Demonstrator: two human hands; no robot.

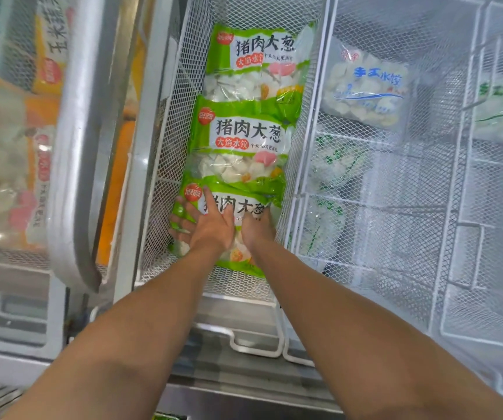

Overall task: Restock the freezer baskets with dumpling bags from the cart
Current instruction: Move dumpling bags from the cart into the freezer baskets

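Three green dumpling bags lie in a row inside a white mesh freezer basket (165, 165). The far bag (256, 62) and the middle bag (238, 140) overlap like tiles. Both my hands are on the nearest bag (238, 204). My left hand (201, 219) lies flat on its left half with fingers spread and straight. My right hand (258, 227) presses on its right half, and its fingers are mostly hidden against the bag, so their shape is unclear.
To the right, another mesh basket (426, 207) holds a clear bag of white dumplings (365, 86) and pale bags lower down. A sliding glass lid with a metal frame (77, 147) covers orange bags on the left. The freezer's front rim (244, 374) runs below.
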